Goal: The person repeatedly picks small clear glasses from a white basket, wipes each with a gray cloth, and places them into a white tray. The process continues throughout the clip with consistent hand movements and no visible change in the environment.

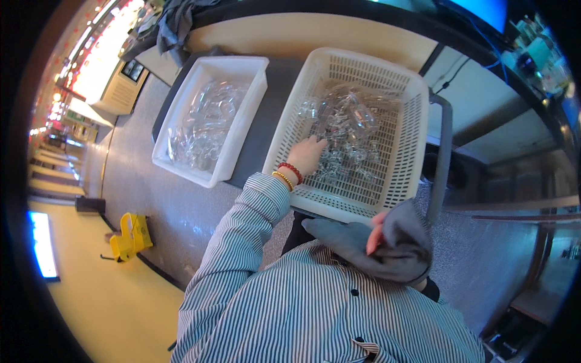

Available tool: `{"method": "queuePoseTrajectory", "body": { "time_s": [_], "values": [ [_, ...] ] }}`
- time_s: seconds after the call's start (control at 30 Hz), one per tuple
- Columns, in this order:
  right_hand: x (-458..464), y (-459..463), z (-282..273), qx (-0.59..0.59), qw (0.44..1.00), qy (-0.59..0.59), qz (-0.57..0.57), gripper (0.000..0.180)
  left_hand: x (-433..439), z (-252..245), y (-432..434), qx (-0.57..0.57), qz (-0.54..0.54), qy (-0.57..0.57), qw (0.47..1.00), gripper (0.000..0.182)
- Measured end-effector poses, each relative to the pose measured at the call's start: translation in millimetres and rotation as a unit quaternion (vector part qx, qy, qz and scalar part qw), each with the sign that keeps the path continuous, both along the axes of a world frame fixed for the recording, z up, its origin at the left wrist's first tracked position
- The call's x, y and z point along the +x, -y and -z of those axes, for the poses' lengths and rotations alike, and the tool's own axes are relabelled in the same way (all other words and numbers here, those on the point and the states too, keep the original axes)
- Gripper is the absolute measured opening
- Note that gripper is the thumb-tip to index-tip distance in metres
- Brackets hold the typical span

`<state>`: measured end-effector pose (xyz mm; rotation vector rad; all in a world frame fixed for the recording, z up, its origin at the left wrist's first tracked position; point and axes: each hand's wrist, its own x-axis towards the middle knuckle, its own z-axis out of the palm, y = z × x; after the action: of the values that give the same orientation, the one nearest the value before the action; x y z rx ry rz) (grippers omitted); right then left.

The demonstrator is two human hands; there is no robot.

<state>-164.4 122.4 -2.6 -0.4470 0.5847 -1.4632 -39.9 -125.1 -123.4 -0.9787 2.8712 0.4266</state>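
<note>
My left hand (308,155), with red and gold bead bracelets at the wrist, reaches into a cream slotted plastic basket (411,136). Its fingertips are at the edge of a pile of clear glassware (349,122); whether they grip a piece is hard to tell. My right hand (376,233) holds a grey cloth (404,245) close to my body, just below the basket's near rim, and the cloth covers most of that hand. Left of the basket stands a white plastic tub (247,122) with more clear glassware (211,122) lying in it.
Basket and tub rest on a dark grey cart (283,86) with a curved handle (442,154) at the right. Behind it runs a counter, with grey cloths (174,27) hanging at its left end. A yellow mop bucket (131,236) stands on the floor by the left wall.
</note>
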Motion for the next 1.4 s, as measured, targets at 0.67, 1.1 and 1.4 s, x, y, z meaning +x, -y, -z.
{"method": "queuePoseTrajectory", "body": {
  "time_s": [0.67,1.1,1.4],
  "values": [
    [-10,-103,4,0.017,0.987,-0.096,0.125,0.038,-31,12,33,0.740,-0.345,-0.304,0.491,0.018],
    [-20,-98,26,0.075,0.872,-0.440,0.200,0.056,-27,-108,-99,0.619,-0.005,-0.224,0.752,0.033],
    [-22,-83,21,0.010,0.799,-0.548,0.250,0.035,-40,-142,-183,0.475,-0.013,-0.314,0.822,0.034]
  ]
}}
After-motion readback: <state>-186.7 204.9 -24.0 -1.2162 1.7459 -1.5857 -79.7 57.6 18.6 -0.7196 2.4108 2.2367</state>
